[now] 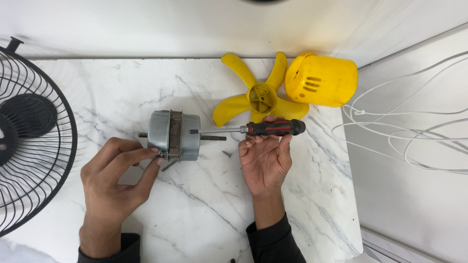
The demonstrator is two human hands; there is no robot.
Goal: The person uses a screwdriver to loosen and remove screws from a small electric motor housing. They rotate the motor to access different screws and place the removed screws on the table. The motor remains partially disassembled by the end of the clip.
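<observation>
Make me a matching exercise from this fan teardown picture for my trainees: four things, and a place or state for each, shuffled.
Things:
1. screwdriver
2. grey motor
3. yellow fan blade
4. black wire grille

Places or states:
A. at the left edge of the table
B. held in the right hand, tip on the motor
C. steadied by the left hand
D. lying beside the yellow housing

Pairs: 1-B, 2-C, 3-D, 4-A

On the table [204, 214], the fan motor [174, 135] lies between the fan guard [34, 131] at left and the fan blade [261, 97] behind right.
</observation>
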